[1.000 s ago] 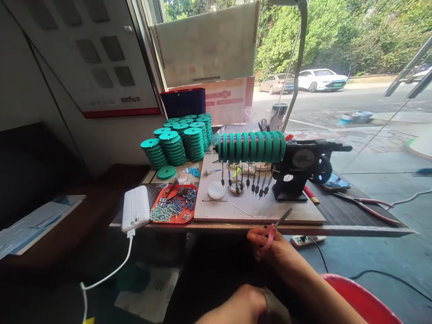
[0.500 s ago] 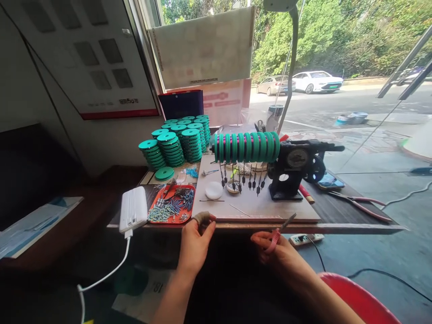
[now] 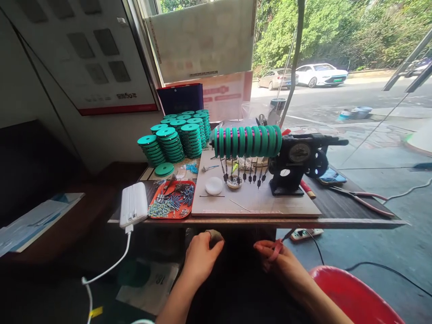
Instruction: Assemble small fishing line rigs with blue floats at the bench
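My right hand is closed around small pink-handled scissors, held below the front edge of the table. My left hand is beside it, fingers curled, with a grey cover on the thumb tip; I cannot make out anything in it. On the table a black winding machine carries a row of green spools with several small weights hanging on threads under them. A pale work board lies beneath the machine.
Stacks of green spools stand at the back left. A red tray of small metal parts, a white power bank with cable, long pliers and a phone lie on the table. A red stool is at lower right.
My left hand came up from the bottom of the view to the table edge, then dropped below it. My right hand with the scissors sank slightly and drew toward the left hand.
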`<act>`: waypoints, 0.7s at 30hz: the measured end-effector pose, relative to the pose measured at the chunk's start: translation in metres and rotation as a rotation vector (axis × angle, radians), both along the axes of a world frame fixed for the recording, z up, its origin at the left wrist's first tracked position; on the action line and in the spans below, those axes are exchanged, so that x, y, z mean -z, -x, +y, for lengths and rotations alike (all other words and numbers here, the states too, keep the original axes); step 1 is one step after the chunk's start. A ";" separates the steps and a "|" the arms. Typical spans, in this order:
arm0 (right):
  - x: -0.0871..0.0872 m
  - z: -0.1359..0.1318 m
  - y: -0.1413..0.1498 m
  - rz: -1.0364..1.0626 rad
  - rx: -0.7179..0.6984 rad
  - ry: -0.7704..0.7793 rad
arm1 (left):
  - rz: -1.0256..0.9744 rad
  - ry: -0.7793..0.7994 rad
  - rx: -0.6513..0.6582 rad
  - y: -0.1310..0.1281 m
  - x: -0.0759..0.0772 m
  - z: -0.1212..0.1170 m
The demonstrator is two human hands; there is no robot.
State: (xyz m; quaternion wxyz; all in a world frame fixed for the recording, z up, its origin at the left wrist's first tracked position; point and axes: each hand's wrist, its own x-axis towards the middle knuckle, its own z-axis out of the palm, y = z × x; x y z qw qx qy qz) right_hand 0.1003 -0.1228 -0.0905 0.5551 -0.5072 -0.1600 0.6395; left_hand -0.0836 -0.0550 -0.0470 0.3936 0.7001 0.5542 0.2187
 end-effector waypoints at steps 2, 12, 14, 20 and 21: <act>0.003 -0.003 0.000 -0.007 0.012 0.019 | 0.007 0.035 0.019 0.004 0.007 0.000; 0.021 -0.012 0.000 0.016 0.000 0.062 | -0.166 0.175 -0.165 0.031 0.038 0.001; 0.021 -0.012 0.002 0.024 -0.004 0.067 | -0.276 0.220 -0.257 0.034 0.044 0.003; 0.019 -0.015 0.004 0.039 -0.008 0.073 | -0.603 0.429 -0.375 0.028 0.040 0.004; 0.020 -0.016 0.004 0.037 -0.011 0.070 | -0.629 0.450 -0.373 0.026 0.040 0.003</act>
